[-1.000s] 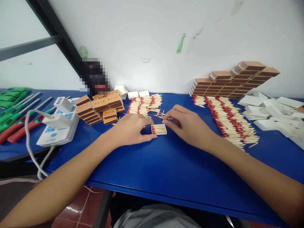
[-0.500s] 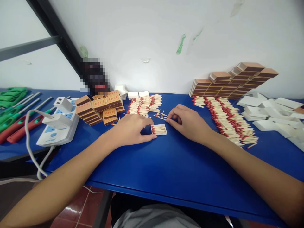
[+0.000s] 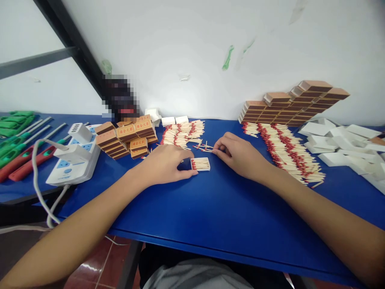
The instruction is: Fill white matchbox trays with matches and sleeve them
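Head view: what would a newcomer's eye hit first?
Probably the small white tray of matches near picture centre, between the left hand and the right hand. Next, the dense rows of red-tipped matches at right, with a stepped stack of brown matchboxes behind them. A white power strip also stands out at left.

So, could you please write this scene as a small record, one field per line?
left hand: thumb and finger beside the left end of the tray; grip unclear
right hand: fingertips pinched at the loose matches; hold unclear
tray: white, open, matches inside, red heads left
match piles: smaller pile behind left hand, larger pile behind right forearm
boxes: left stack, right stack
white trays: heaped far right
power strip: white, left
table: blue
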A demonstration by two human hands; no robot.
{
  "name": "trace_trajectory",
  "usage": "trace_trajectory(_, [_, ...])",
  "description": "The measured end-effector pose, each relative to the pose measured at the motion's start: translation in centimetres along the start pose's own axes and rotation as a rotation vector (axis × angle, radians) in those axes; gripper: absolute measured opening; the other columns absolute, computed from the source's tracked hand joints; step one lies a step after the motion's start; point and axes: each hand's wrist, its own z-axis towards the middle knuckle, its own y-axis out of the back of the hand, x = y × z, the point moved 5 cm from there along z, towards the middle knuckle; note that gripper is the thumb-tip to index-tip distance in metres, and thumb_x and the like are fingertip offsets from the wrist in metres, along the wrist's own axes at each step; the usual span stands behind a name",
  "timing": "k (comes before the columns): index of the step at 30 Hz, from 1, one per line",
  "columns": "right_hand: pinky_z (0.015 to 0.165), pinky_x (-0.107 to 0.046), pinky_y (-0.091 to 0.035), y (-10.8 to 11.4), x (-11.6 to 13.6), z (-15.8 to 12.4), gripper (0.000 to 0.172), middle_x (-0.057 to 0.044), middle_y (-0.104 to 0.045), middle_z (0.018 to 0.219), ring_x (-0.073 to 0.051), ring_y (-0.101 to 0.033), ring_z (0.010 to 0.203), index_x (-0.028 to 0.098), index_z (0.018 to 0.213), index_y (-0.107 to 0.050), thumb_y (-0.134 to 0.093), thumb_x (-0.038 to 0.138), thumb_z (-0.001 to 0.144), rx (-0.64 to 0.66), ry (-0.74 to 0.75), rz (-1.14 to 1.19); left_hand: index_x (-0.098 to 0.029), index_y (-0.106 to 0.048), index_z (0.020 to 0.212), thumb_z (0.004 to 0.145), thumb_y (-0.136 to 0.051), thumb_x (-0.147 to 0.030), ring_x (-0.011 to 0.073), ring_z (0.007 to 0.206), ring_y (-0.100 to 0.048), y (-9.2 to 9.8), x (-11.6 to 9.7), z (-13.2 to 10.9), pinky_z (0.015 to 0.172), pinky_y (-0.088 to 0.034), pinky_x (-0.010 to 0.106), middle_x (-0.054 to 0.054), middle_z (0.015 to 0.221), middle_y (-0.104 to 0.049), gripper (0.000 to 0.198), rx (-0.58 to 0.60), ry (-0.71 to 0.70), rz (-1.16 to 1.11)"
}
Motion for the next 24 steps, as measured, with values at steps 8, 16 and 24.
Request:
trace_trajectory(8, [0.068,-0.034,-0.043,-0.1,0.0,-0.1,0.013,-0.005,-0.062,0.096,-0.018,-0.059,0.075,0.021,0.097,-0.064,-0.056,0.03,0.102,0.037,-0.004,0.002,-0.02,-0.076,0.108,0.093,-0.07,-0.046,0.0157,0.062,-0.058,0.0,0.0,-0.1,0.06,-0.031,0.028,0.0,0.073,-0.069,0.03,-0.001,0.003,0.002])
trace_trajectory(16, [0.069,-0.033,-0.043,0.3,-0.9,0.1,0.012,-0.005,-0.061,0.097,-0.019,-0.059,0.078,0.022,0.101,-0.064,-0.06,0.033,0.1,0.06,0.0,0.044,-0.02,-0.075,0.108,0.094,-0.07,-0.049,0.0156,0.063,-0.058,-0.1,0.1,-0.1,0.06,-0.031,0.028,0.0,0.074,-0.069,0.032,-0.006,-0.001,0.008])
trace_trajectory(24, [0.065,-0.03,-0.039,0.1,0.5,0.1,0.008,-0.003,-0.057,0.092,-0.017,-0.054,0.072,0.022,0.097,-0.067,-0.064,0.03,0.099,0.019,0.057,0.07,-0.021,-0.075,0.108,0.094,-0.069,-0.048,0.0159,0.063,-0.059,-0.1,0.1,-0.1,0.06,-0.031,0.028,0.0,0.075,-0.07,0.031,-0.003,0.001,0.011])
